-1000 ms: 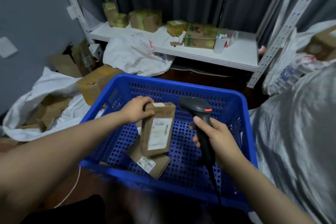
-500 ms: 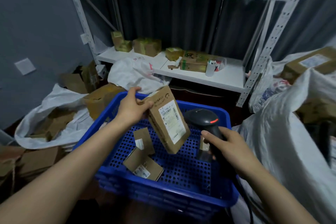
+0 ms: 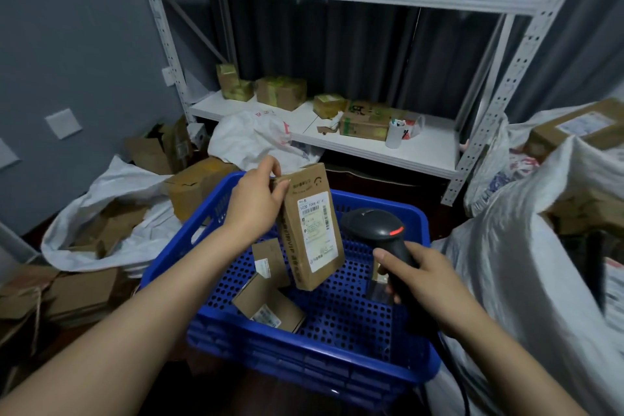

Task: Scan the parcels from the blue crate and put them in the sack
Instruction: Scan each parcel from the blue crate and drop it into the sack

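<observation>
Parcel (image 3: 310,230) higher now, pinched in left grip (image 3: 256,204); scanner handle (image 3: 401,247) mostly hidden in curled right grip (image 3: 427,280).

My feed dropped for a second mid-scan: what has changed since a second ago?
The left hand has lifted the brown parcel up from low inside the blue crate, tilting its lower end toward the barcode scanner. Its grip stays on the parcel's top. Nothing was newly taken or let go. Unchanged: the right hand holds the scanner over the crate, and two small parcels lie on the crate floor.
</observation>
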